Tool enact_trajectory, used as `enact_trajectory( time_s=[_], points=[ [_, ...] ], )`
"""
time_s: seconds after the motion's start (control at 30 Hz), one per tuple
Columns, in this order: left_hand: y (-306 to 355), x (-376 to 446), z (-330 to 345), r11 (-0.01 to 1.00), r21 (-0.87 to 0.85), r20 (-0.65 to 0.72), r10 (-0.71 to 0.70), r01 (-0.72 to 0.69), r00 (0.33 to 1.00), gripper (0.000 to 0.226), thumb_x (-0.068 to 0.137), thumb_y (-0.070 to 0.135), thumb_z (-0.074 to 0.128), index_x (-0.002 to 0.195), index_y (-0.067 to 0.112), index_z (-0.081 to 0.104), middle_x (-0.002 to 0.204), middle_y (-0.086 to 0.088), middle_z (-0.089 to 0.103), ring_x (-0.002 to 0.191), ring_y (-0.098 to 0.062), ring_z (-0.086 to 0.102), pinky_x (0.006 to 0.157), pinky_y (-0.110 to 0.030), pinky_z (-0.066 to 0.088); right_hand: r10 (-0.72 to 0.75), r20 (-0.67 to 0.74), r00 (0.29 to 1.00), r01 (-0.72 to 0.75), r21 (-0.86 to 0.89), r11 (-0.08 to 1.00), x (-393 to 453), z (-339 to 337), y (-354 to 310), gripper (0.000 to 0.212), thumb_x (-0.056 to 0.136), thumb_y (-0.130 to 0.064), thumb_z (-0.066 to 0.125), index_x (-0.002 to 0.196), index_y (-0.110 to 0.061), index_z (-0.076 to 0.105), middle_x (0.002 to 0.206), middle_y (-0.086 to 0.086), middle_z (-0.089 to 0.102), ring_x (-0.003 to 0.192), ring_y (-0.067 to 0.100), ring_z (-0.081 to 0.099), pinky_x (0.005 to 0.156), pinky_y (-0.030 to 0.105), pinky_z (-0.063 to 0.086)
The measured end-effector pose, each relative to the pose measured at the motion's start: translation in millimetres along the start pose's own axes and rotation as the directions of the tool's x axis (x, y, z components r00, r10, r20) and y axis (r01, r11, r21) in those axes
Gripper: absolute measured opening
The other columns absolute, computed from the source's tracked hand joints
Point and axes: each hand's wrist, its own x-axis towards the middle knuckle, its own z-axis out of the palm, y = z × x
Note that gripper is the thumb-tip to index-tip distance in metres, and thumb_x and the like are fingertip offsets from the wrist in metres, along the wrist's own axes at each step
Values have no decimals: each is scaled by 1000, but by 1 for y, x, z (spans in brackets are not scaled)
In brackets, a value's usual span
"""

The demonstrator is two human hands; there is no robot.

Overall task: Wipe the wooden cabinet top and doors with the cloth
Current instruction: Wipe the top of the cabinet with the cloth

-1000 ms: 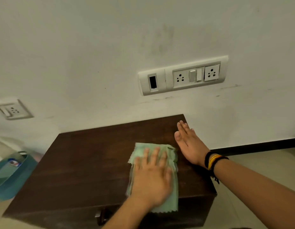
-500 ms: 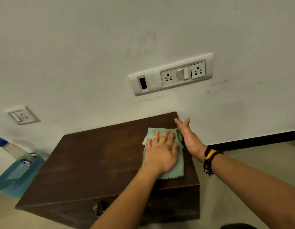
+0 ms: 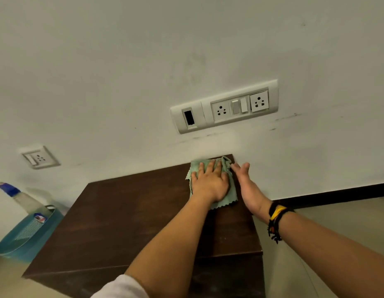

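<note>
I have the left hand (image 3: 209, 184) pressed flat, fingers spread, on the green cloth (image 3: 224, 197), pinning it to the cabinet top (image 3: 122, 216) at the back right corner, right against the wall (image 3: 122, 72) and below the long socket panel (image 3: 224, 107). It grips nothing; the palm just bears down on the fabric. The right hand (image 3: 248, 187) rests open at the right edge of the cabinet top, just beside the cloth, fingers loose and holding nothing; it may be steadying the corner, though I cannot tell how firmly it touches. I judge this to be the top-wiping step, with the cloth at the far end of a stroke. The broad left part of the top lies well apart from the cloth, so the next move calls for drawing it back toward the front edge and working leftward in lanes, keeping flat pressure. The front face (image 3: 229, 274) shows only as 1 dark strip below the front edge.
</note>
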Motion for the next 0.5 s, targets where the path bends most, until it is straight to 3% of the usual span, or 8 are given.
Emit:
enact_trajectory(
  time_s=[0.1, 0.2, 0.3, 0.5],
  points=[
    [-8, -12, 0, 999, 42, 3, -12, 11, 1000, 63, 101, 52, 18, 159, 31, 3, 169, 4, 0, 155, -29, -5, 124, -54, 0, -66, 47, 997, 80, -395, 915, -4, 7, 9, 106, 79, -85, -2, 160, -18, 12, 169, -3, 4, 151, 6, 3, 120, 25, 2],
    [-17, -65, 8, 989, 101, 16, 111, -112, 994, 74, 97, 48, 34, 158, 33, -6, 169, 2, -5, 155, -29, -9, 124, -53, 0, -22, 91, 996, 85, -777, 624, -1, 19, 7, 84, 95, -67, 1, 159, -13, 3, 168, 4, -5, 154, 18, -5, 124, 36, -2],
    [-37, -116, 13, 989, 41, -15, 145, -144, 989, 73, 97, 48, 32, 158, 35, -7, 169, 5, -3, 155, -25, -9, 124, -48, -5, -6, 130, 992, 117, -872, 475, -10, 45, -1, 90, 92, -69, 6, 157, -5, 9, 168, 12, -5, 154, 25, -5, 125, 41, -2],
    [-84, -169, 8, 995, 26, -81, 94, -92, 992, 62, 100, 46, 23, 157, 40, -1, 168, 11, 1, 154, -16, -9, 125, -44, -4, -13, 340, 940, 312, -844, 436, -35, 91, -3, 84, 96, -66, 25, 153, -5, 15, 167, 17, -2, 154, 28, 3, 124, 41, 6]
  ],
)
